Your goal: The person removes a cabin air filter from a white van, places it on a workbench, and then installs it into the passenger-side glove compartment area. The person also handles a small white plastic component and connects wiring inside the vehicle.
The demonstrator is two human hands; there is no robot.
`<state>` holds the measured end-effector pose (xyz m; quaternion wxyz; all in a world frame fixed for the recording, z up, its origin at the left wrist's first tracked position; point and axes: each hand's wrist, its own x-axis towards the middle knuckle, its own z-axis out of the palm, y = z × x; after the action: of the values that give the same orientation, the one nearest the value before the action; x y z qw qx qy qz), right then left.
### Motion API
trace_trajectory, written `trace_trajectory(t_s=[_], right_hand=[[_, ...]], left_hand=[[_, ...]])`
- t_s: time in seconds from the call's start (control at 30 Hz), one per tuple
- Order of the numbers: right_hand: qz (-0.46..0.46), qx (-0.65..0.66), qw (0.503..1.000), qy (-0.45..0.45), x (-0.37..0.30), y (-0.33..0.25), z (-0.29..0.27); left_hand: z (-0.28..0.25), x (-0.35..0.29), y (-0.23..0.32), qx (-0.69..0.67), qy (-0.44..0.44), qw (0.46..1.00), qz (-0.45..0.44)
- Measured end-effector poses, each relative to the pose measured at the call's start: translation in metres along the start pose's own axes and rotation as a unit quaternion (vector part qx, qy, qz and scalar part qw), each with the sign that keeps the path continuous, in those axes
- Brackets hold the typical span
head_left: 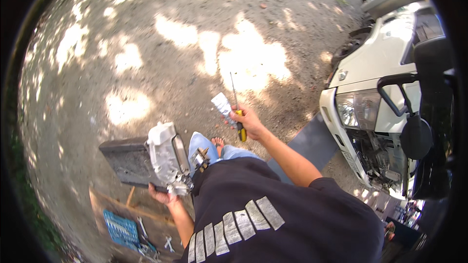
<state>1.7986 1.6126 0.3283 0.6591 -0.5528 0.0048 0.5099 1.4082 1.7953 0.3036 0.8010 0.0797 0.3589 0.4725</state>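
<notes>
A screwdriver [242, 130] with a yellow-and-black handle is in my right hand [251, 122], its long thin shaft pointing away from me. The same hand also has a crumpled silver-white packet or tube [222, 103] beside the shaft. My left hand [165, 196] grips the near lower edge of a silver cast-metal housing [163, 143]; part of its fingers is hidden underneath. Against the housing's left side sits a dark rectangular block [126, 159]. Small shiny metal fittings [180, 185] stick out at the housing's near end, next to my wrist.
Low at the left, a wooden board [105, 197] bears a blue socket-set case [121, 228] and several loose wrenches [168, 244]. A white vehicle [360, 70] with its front opened up stands at the right, beside a grey flat sheet [309, 141]. Sun-dappled dirt ground [195, 68] stretches ahead.
</notes>
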Motion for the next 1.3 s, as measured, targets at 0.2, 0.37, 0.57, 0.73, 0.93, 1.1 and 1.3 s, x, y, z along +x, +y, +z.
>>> trace_trajectory(t_s=[0.2, 0.37, 0.57, 0.73, 0.93, 1.1, 1.3], right_hand=[[-0.001, 0.054, 0.997, 0.054, 0.068, -0.025, -0.086], [0.032, 0.105, 0.988, 0.109, 0.124, -0.056, -0.166], [0.106, 0.2, 0.938, 0.264, 0.112, -0.079, -0.256], [0.075, 0.191, 0.908, 0.365, 0.115, -0.112, -0.296], [0.103, 0.228, 0.866, 0.433, 0.19, -0.185, -0.391], [0.023, 0.283, 0.833, 0.475, 0.257, -0.302, -0.506], [-0.095, 0.221, 0.803, 0.545, 0.327, -0.47, -0.655]], left_hand=[[0.079, 0.097, -0.054, 0.047, 0.026, 0.997, -0.061], [0.165, 0.232, -0.118, 0.09, -0.012, 0.989, -0.113], [0.322, 0.352, -0.235, 0.09, -0.129, 0.944, -0.292], [0.462, 0.431, -0.355, 0.116, -0.157, 0.929, -0.314], [0.586, 0.502, -0.536, 0.158, -0.212, 0.9, -0.348], [0.694, 0.507, -0.683, 0.181, -0.226, 0.881, -0.375], [0.812, 0.511, -0.819, 0.185, -0.271, 0.846, -0.42]])
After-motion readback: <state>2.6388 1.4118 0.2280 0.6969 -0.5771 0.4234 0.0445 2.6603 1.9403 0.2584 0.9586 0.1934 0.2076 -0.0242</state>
